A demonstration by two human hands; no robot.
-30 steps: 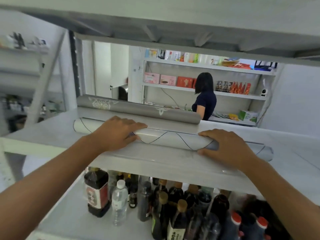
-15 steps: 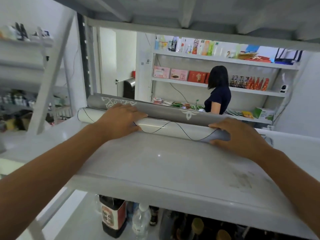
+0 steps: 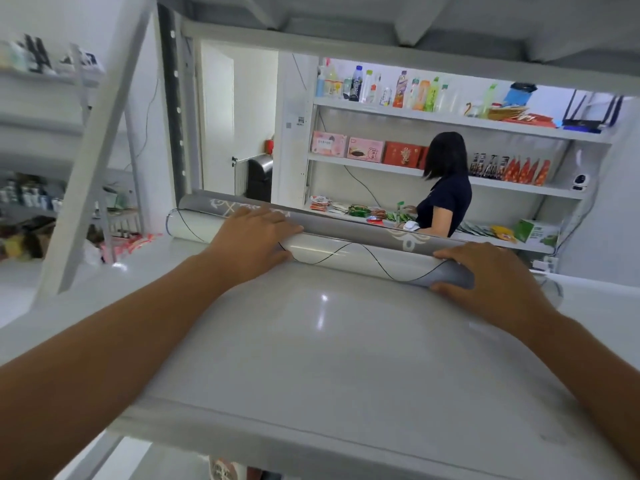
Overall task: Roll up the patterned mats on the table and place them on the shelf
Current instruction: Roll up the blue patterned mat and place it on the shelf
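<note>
Now white roll (image 3: 346, 254) is touching grey roll (image 3: 346, 233), gap closed, so placing is wrapping up; left hand (image 3: 252, 237) pressing flat, right hand (image 3: 491, 275) gripping its end.

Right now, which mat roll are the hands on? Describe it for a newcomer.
On the wide white shelf board ahead, two rolled mats lie side by side at the far edge. It is the nearer roll, under the left hand and right hand: pale and glossy with a thin black wavy line, while the grey roll behind carries white ornaments.
</note>
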